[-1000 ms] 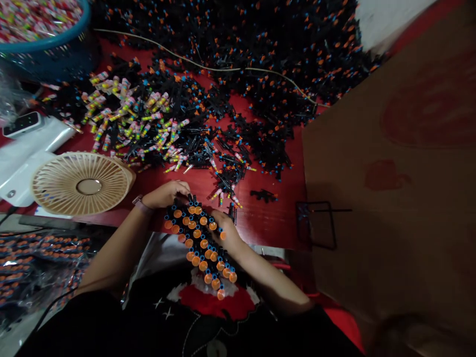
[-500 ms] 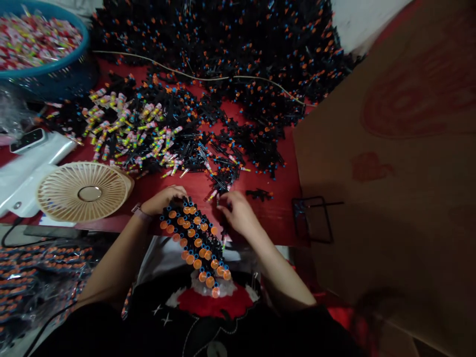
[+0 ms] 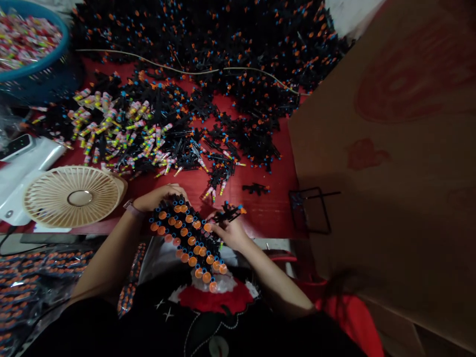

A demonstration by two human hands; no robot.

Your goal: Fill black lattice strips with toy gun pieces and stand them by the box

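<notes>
I see red print on the cardboard carton (image 3: 401, 223) at the right, but over the feed I cannot make out any words; the labels on the pink-and-yellow tubes (image 3: 109, 116) are too small for me to read. I have the left hand (image 3: 159, 197) curled at the upper end of a bundle of black toy rifles (image 3: 191, 241), its fingertips mostly hidden; the bundle's orange tips and blue rings face me. I have the right hand (image 3: 235, 234) just beside the bundle, its fingers gripping 1 loose toy rifle (image 3: 227, 214), which sticks out above the hand with its orange tip pointing right. 1 stray toy rifle (image 3: 256, 188) lies on the red table (image 3: 267, 213), near that hand but apart from it.
</notes>
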